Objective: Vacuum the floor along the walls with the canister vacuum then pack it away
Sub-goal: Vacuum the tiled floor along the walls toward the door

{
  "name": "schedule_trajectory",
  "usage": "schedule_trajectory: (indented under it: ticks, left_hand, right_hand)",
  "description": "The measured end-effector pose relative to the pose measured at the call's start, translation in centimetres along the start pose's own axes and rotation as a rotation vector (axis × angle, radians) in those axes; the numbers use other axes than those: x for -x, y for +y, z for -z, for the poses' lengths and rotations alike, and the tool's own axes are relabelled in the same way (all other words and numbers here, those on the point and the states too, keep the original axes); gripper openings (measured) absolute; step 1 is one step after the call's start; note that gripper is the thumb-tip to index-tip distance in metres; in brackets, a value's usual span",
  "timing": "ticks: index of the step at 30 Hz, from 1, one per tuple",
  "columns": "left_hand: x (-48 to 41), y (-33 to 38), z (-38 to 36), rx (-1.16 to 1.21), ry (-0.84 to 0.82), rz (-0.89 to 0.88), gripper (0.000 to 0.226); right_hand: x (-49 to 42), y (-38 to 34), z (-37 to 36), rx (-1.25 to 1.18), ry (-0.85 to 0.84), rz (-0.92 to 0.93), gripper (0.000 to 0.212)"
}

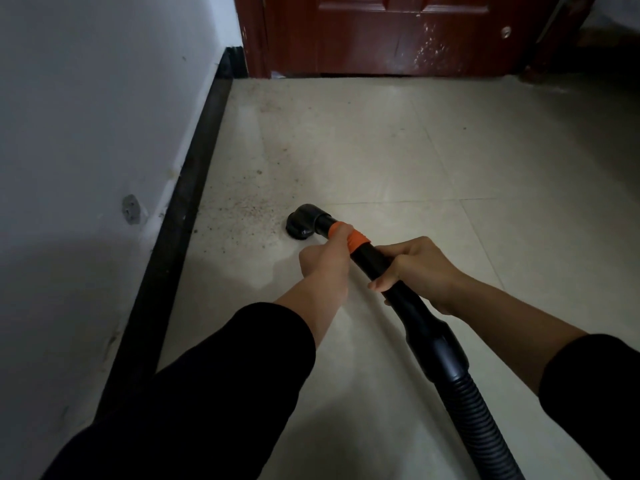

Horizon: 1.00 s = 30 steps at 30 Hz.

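A black vacuum wand (pixel 412 313) with an orange band (pixel 356 240) runs from lower right toward the floor. Its round black nozzle (pixel 303 223) rests on the pale tiles beside a patch of dark crumbs and dust (pixel 249 209). My left hand (pixel 325 261) grips the wand at the orange band, close behind the nozzle. My right hand (pixel 415 268) grips the black tube a little further back. The ribbed hose (pixel 478 427) leaves the frame at the bottom right. The canister is out of view.
A white wall (pixel 86 133) with a black skirting board (pixel 180 216) runs along the left. A dark red door (pixel 398 32) closes the far end. Dusty tile floor (pixel 381 143) stretches ahead and to the right.
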<state>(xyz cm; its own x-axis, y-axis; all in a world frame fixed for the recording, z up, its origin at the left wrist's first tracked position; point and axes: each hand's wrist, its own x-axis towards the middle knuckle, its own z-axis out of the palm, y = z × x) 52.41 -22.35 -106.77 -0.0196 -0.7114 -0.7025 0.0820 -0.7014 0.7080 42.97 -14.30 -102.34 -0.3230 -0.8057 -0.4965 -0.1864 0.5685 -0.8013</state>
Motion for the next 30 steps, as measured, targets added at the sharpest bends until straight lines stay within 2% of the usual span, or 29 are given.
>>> schedule_trajectory:
  ticks: [24, 30]
  left_hand:
    - [0.8, 1.6, 4.9, 0.002, 0.130, -0.001, 0.044]
    - [0.6, 1.6, 6.0, -0.011, 0.154, -0.010, 0.035]
  right_hand:
    - [0.4, -2.1, -4.3, 0.026, -0.098, 0.017, 0.047]
    - [0.4, -2.3, -5.2, 0.024, -0.130, 0.044, 0.047]
